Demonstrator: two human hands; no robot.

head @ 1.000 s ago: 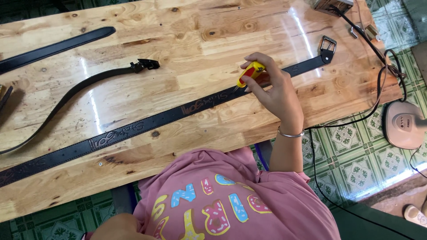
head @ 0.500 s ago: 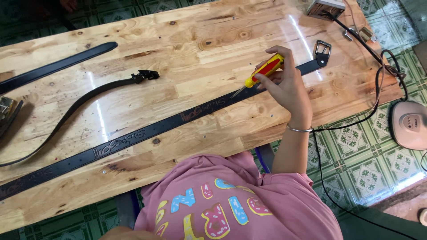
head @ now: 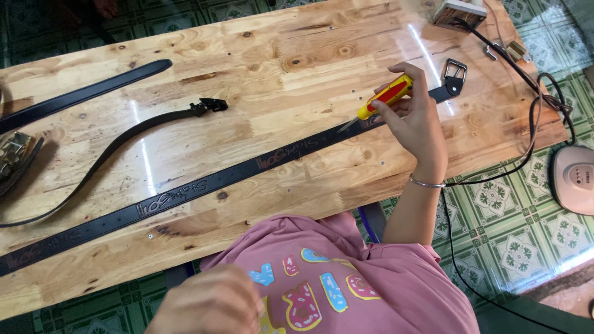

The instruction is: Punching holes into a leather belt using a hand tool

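The right hand [head: 416, 120] is closed around a screwdriver [head: 382, 100] with a yellow and red handle, gripping it between thumb and fingers, with a thin bracelet on the wrist. The tool slants down to the left, and its metal tip sits at or just above a long black belt [head: 247, 170] that lies diagonally across the wooden table [head: 272, 74]; whether the tip actually touches the leather cannot be told. This belt carries embossed lettering and a line of stitching, and its silver buckle [head: 455, 71] rests near the table's far right corner, just beyond the hand. The left hand [head: 210, 303] is low in the view, blurred, over the person's pink printed shirt and off the table; it looks loosely curled, but whether it holds anything cannot be told. A thinner black belt [head: 124, 145] curves across the left half of the table, and another dark strap [head: 80, 93] lies further up along the left edge. A black cable [head: 532, 117] trails off the right corner to a pale rounded device [head: 574, 179] on the green tiled floor.
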